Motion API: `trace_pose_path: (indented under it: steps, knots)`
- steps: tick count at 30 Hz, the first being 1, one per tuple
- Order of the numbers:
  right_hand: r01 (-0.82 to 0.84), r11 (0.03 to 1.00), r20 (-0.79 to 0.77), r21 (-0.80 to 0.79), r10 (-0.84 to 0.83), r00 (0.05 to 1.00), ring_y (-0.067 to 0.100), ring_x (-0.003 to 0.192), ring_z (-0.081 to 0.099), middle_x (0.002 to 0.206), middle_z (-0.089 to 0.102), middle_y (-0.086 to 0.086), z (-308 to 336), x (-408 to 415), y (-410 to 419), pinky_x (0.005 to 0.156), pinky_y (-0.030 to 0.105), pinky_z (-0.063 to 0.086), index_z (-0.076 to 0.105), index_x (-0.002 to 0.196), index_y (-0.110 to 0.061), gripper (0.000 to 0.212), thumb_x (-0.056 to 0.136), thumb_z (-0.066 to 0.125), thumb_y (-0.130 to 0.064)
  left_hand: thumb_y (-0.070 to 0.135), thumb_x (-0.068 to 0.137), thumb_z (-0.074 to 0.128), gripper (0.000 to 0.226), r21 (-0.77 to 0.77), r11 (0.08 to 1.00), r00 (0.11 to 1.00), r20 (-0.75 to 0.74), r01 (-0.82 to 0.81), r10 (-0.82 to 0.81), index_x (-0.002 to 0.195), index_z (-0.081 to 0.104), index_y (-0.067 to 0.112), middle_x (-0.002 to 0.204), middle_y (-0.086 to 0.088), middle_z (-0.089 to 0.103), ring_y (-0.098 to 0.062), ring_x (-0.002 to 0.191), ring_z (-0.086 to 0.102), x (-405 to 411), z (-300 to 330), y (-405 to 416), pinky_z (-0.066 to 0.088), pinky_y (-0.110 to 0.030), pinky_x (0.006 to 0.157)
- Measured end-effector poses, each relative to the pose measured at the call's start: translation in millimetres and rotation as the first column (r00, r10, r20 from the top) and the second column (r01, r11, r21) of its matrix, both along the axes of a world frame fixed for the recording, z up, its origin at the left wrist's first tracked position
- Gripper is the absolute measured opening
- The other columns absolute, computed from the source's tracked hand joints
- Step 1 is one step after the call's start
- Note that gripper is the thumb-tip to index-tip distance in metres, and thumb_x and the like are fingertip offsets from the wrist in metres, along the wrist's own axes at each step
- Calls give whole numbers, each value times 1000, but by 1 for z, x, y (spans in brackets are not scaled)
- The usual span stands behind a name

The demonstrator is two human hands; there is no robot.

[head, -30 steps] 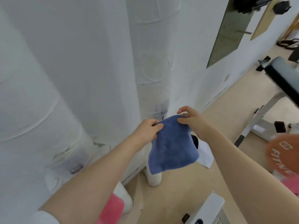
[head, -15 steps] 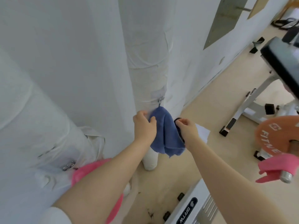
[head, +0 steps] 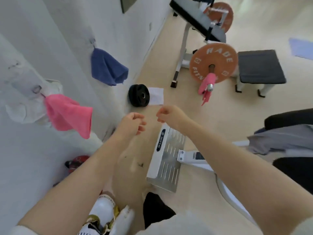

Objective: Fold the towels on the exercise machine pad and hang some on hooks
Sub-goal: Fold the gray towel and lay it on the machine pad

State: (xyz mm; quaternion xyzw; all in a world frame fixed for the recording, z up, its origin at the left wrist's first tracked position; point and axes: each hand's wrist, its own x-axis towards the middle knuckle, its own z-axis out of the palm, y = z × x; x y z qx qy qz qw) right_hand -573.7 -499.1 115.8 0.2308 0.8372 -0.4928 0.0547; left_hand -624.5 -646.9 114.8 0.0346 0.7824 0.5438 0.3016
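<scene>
Both hands, left hand [head: 133, 123] and right hand [head: 166, 114], are hanging loosely curled and empty, blue towel [head: 106, 67] seemingly hooked, next towel needing fetching.

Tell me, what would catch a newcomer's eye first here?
Two bright towels on wall hooks at left: a pink towel lower down and a blue towel above it. At right, an orange weight plate sits on a bar, another pink cloth draped below.

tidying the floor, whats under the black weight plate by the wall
A white sheet lies on the floor, its left edge reaching behind or under the black weight plate. How far it goes beneath is hidden by the plate.
</scene>
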Motion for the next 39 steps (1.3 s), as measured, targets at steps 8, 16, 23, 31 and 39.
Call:
trace_pose_path:
  steps: [8, 16, 23, 31, 39]
  knots:
    - [369, 929, -71, 26, -366, 928, 17, 72, 57, 78, 62, 2, 20, 215, 78, 68, 25, 46, 57, 84, -10, 11, 92, 50, -11, -3, 91, 38, 27, -56, 961, 962, 59, 269, -266, 82, 54, 17, 77, -3, 59, -13, 62, 51, 145, -20, 44, 42, -21, 58]
    - [561, 812, -22, 162, -565, 825, 16, 79, 61, 82, 67, 1, 16, 452, 158, 73, 30, 50, 62, 87, -9, 16, 91, 49, -16, -5, 89, 36, 20, -47, 868, 868, 78, 495, -491, 96, 52, 5, 76, -7, 56, -15, 59, 47, 310, -39, 170, 35, -22, 55]
    - [703, 705, -69, 88, -700, 711, 16, 71, 57, 76, 64, 1, 17, 648, 258, 69, 28, 44, 60, 80, -12, 13, 89, 51, -13, -1, 88, 40, 18, 16, 834, 833, 47, 551, -551, 96, 54, 8, 79, -8, 57, -16, 60, 50, 493, -56, 296, 41, -25, 58]
    - [775, 628, -171, 75, -758, 630, 17, 68, 56, 69, 60, 0, 20, 721, 361, 72, 33, 47, 59, 80, -16, 20, 88, 43, -7, 13, 88, 44, 17, -114, 801, 778, -193, 587, -598, 98, 55, 19, 79, 0, 58, -15, 75, 55, 596, -48, 383, 42, -20, 62]
    - [591, 799, -106, 109, -582, 806, 18, 82, 60, 88, 59, -4, 3, 693, 497, 78, 34, 48, 58, 96, -22, 12, 90, 49, -17, 10, 93, 45, 16, -43, 844, 820, -216, 534, -530, 107, 52, 15, 85, -2, 58, -13, 76, 56, 578, -71, 532, 43, -17, 65]
